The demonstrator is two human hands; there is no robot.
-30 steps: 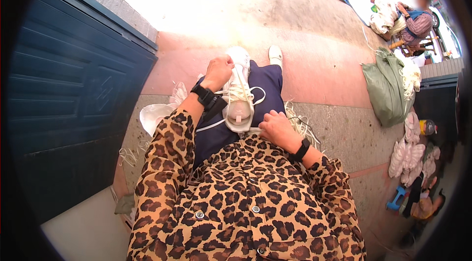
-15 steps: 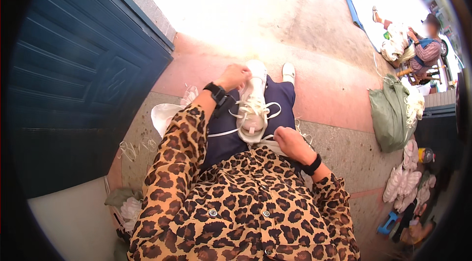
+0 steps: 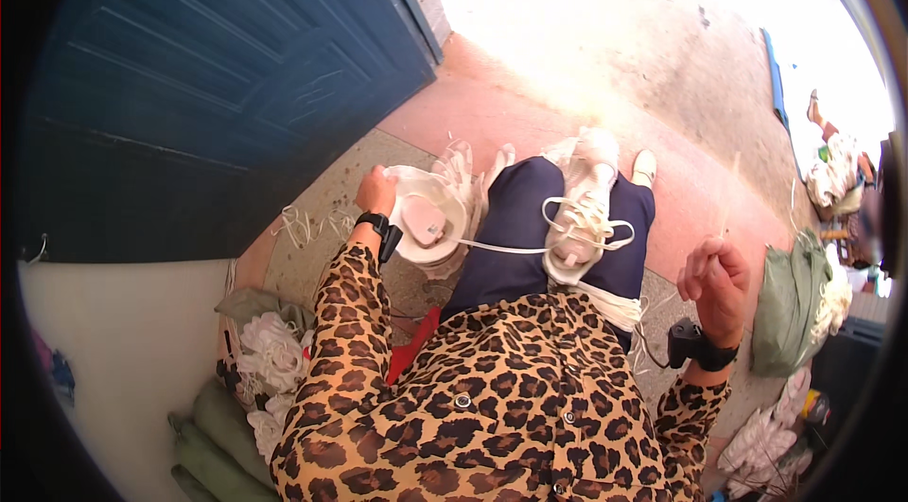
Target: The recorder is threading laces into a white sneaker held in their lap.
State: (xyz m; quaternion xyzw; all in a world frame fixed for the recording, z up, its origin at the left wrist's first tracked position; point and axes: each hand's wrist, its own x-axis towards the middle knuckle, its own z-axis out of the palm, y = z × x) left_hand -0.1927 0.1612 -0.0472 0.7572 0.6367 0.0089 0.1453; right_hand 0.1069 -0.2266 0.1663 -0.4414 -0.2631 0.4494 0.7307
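Note:
A white lace-up shoe [image 3: 591, 185] lies on my lap, its toe pointing away and its pale laces [image 3: 586, 218] looped loosely over the tongue. My left hand [image 3: 376, 192] grips the rim of a white open-topped piece [image 3: 405, 251] with a pink patch inside, beside my left thigh. A white cord [image 3: 501, 246] stretches from that piece to the shoe. My right hand [image 3: 716, 282] is raised to the right of the shoe, fingertips pinched. A faint thin streak rises from them; what it is cannot be made out.
A blue door [image 3: 218, 76] stands at left. White shoes [image 3: 270, 351] and green sacking [image 3: 222, 436] lie lower left. To the right are a green sack [image 3: 790, 303], more pale shoes [image 3: 761, 436] and another person [image 3: 865, 218] beside a white pile [image 3: 832, 176].
My left hand has left the shoe and moved left onto the white piece's rim. My right hand has swung right, away from the shoe and up. The view has shifted left.

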